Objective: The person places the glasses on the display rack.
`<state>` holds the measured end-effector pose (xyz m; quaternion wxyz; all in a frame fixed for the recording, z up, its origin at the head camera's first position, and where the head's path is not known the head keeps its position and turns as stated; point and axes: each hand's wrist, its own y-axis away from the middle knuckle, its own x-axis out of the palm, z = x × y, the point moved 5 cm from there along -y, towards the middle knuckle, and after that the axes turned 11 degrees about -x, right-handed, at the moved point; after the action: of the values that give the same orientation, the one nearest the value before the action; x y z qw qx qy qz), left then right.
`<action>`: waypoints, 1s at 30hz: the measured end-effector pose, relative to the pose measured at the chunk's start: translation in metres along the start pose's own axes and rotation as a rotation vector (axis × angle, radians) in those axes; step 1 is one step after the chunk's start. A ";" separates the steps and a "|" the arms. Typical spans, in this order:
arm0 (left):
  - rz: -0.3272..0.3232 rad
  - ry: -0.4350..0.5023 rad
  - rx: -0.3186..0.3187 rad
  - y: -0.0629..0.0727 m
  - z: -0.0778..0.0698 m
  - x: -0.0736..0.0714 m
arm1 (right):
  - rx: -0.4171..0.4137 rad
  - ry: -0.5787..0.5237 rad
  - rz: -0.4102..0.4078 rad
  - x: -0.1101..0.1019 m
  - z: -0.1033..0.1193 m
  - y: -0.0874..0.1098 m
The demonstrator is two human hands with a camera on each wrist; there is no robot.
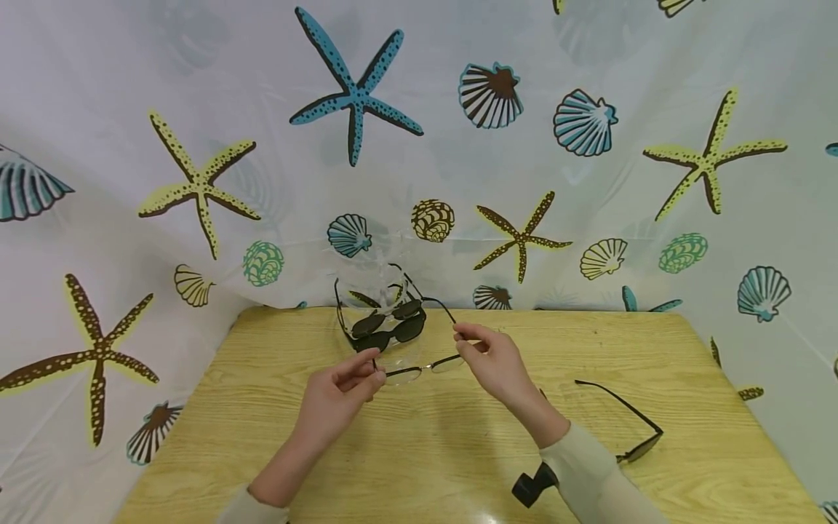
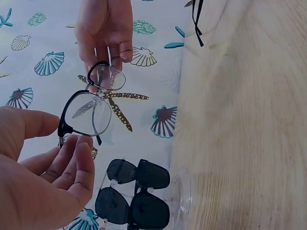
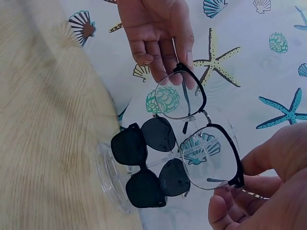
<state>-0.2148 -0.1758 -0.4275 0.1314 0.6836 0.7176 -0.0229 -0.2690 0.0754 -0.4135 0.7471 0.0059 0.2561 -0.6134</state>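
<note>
Clear eyeglasses with a black browline frame (image 1: 402,372) are held up between both hands, lenses side by side. My left hand (image 1: 337,393) pinches the left end piece between thumb and fingers. The right hand (image 1: 494,364) grips the opposite end, at the hinge and temple. Behind the eyeglasses, two pairs of dark sunglasses sit one above the other on a transparent stand (image 3: 108,184). The lower pair (image 1: 409,329) is black and thick-rimmed; the upper pair (image 3: 158,133) has a thinner frame. In the right wrist view, the eyeglasses overlap part of the stand.
Another pair of dark glasses (image 1: 644,445) lies on the wooden table (image 1: 262,422) at the right, partly hidden by the right sleeve. A black piece (image 1: 533,486) shows beside that sleeve. A shell-and-starfish curtain (image 1: 393,175) hangs behind the table and along its sides.
</note>
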 end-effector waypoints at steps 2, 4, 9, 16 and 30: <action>-0.011 0.010 -0.004 -0.002 -0.001 -0.002 | -0.005 -0.013 0.002 0.001 0.001 -0.003; -0.025 0.015 -0.008 -0.004 -0.003 -0.005 | -0.011 -0.019 0.001 0.003 0.002 -0.007; -0.056 0.013 -0.011 -0.008 -0.007 -0.011 | -0.040 -0.023 0.007 0.006 0.006 -0.015; -0.084 0.030 0.000 -0.013 -0.013 -0.018 | -0.050 -0.034 0.013 0.011 0.010 -0.025; -0.106 0.030 0.022 -0.019 -0.018 -0.025 | -0.088 -0.029 0.013 0.015 0.017 -0.038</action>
<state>-0.2353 -0.1972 -0.4078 0.1116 0.6465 0.7542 -0.0275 -0.2957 0.0469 -0.3933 0.7543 -0.0341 0.2720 -0.5966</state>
